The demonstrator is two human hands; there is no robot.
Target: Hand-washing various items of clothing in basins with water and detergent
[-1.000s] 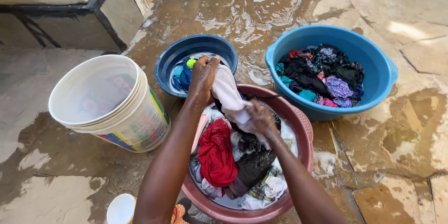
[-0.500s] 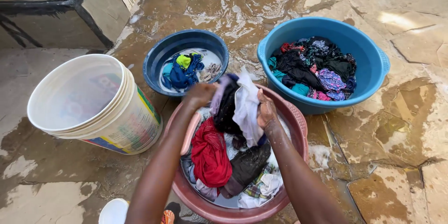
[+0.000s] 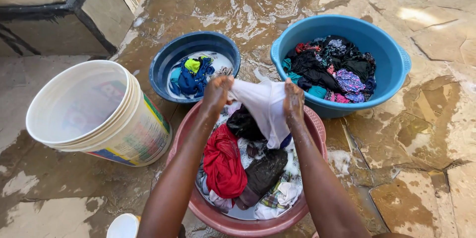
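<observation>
So there's a white garment (image 3: 265,111) stretched between both hands, right in the middle of the frame, held up over the far edge of a reddish-brown basin (image 3: 317,124). The left hand (image 3: 216,95) has its grip clamped on the left end of the cloth, and the right hand (image 3: 293,101) is clamped on the right end, both wet and soapy. Below them the basin is packed with soaking laundry, including a red garment (image 3: 223,163) and a dark one (image 3: 263,173). Just above, a dark blue basin (image 3: 168,57) holds a few blue and yellow-green pieces. Upper right is a lighter blue basin (image 3: 391,59) full of dark clothes. A big white bucket (image 3: 79,104) leans at the left. The stone floor (image 3: 421,134) is wet all over.
</observation>
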